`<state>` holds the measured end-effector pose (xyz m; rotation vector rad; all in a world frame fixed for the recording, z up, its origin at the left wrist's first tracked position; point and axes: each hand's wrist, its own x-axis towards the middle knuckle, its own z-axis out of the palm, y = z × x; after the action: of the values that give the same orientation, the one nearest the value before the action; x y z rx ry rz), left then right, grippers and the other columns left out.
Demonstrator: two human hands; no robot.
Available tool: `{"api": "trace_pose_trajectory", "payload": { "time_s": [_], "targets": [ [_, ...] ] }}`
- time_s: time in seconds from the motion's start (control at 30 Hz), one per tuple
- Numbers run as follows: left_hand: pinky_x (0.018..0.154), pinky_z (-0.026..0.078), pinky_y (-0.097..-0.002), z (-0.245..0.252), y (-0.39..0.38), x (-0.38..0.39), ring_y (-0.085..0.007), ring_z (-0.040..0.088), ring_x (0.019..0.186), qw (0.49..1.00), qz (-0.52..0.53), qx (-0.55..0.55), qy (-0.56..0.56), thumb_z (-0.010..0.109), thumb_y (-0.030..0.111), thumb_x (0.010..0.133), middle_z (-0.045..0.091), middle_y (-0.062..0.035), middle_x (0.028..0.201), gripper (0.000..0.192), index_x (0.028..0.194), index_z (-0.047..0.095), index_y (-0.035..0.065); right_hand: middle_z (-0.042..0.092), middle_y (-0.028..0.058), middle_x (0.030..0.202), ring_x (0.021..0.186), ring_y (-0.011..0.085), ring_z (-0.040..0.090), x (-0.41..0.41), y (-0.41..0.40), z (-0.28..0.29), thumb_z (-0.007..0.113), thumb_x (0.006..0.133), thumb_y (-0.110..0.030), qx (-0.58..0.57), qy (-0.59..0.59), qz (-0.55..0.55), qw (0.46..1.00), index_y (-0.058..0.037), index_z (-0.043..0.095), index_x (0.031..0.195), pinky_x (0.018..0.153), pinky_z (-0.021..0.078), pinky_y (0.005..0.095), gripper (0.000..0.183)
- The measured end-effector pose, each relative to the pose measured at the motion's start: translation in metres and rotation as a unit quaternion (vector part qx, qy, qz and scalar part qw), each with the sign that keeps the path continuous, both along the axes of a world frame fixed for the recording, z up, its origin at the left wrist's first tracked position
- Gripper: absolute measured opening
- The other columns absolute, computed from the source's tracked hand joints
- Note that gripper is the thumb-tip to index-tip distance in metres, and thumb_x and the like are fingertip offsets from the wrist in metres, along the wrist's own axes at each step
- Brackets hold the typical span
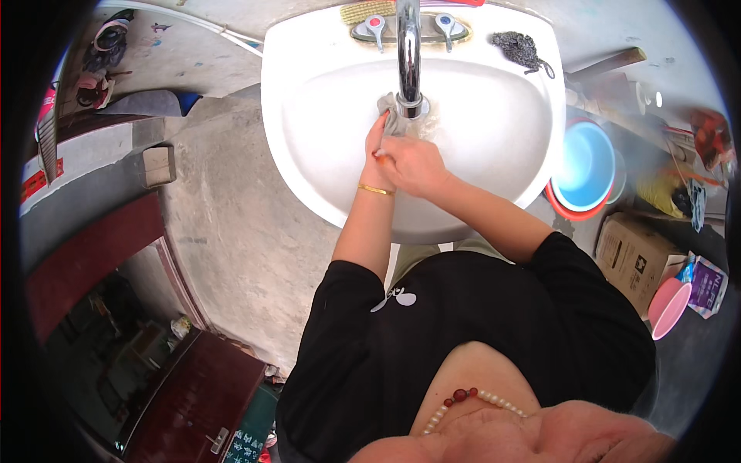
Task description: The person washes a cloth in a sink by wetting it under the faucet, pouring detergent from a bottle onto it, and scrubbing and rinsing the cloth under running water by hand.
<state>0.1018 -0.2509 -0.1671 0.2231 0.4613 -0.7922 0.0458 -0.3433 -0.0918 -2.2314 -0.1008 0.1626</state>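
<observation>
Both hands are together over the white washbasin (503,133), below the chrome faucet spout (409,58). A crumpled grey cloth (393,121) lies along the fingers of my left hand (376,142), which grips it. My right hand (415,165) is curled into a fist over the cloth's near end and presses against my left palm. The right fingers partly hide that end. A gold bracelet (376,189) circles my left wrist. The spout's outlet is just beyond the hands, beside the cloth. Whether water is running cannot be told clearly.
Two tap handles, red-marked (375,24) and blue-marked (445,24), flank the spout. A dark mesh scrubber (518,49) rests on the basin's right rim. Stacked basins, the top one blue (582,165), stand to the right, near a cardboard box (634,260) and a pink basin (670,309).
</observation>
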Motion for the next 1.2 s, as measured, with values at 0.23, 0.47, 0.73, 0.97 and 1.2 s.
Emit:
{"api": "trace_pose_trajectory", "payload": {
  "time_s": [0.23,0.47,0.73,0.97,1.2],
  "targets": [
    [0.085,0.047,-0.0404,0.017,-0.034,-0.013,-0.0256,0.058,0.096,0.947,0.109,0.299,0.042,0.031,0.025,0.092,0.059,-0.0117,0.1,0.031,0.1,0.052,0.0041,0.064,0.0164,0.079,0.076,0.0343,0.061,0.054,-0.03,-0.028,0.043,0.085,-0.027,-0.117,0.093,-0.1,0.984,-0.0059,0.061,0.08,0.068,0.0483,0.0456,0.028],
    [0.081,0.048,-0.042,0.02,-0.03,-0.023,-0.027,0.059,0.091,0.959,0.118,0.244,0.086,0.028,0.025,0.093,0.06,-0.0117,0.098,0.034,0.102,0.054,0.0057,0.064,0.0186,0.08,0.075,0.0344,0.062,0.035,-0.018,-0.02,0.042,0.087,-0.027,-0.123,0.074,-0.036,0.989,-0.0058,0.061,0.081,0.069,0.0483,0.0454,0.029],
    [0.068,0.051,-0.0348,0.004,-0.004,-0.027,-0.0205,0.059,0.087,0.981,0.071,0.173,-0.044,0.034,0.024,0.092,0.06,-0.0057,0.096,0.026,0.096,0.054,0.0088,0.063,0.0203,0.084,0.076,0.0386,0.061,0.023,0.002,0.01,0.048,0.082,-0.023,-0.095,0.068,-0.017,0.993,-0.0045,0.057,0.082,0.069,0.0475,0.0467,0.021],
    [0.074,0.05,-0.0406,0.067,-0.025,-0.02,-0.0204,0.06,0.092,0.917,-0.004,0.395,0.059,0.039,0.027,0.093,0.061,-0.0047,0.104,0.027,0.108,0.055,0.0105,0.064,0.0192,0.088,0.085,0.0371,0.06,0.066,-0.071,-0.026,0.04,0.09,-0.031,-0.173,0.156,-0.117,0.965,-0.0045,0.054,0.098,0.077,0.0472,0.0455,0.032],
    [0.09,0.044,-0.0406,0.007,0.031,-0.001,-0.024,0.054,0.106,0.859,0.165,0.483,0.03,0.043,0.027,0.093,0.057,-0.0093,0.112,0.034,0.118,0.047,0.0036,0.048,0.0131,0.122,0.115,0.0294,0.041,0.041,-0.095,-0.081,0.055,0.082,-0.023,-0.311,-0.03,-0.163,0.936,-0.0152,0.055,0.115,0.092,0.034,0.0454,0.034]
  ]
}}
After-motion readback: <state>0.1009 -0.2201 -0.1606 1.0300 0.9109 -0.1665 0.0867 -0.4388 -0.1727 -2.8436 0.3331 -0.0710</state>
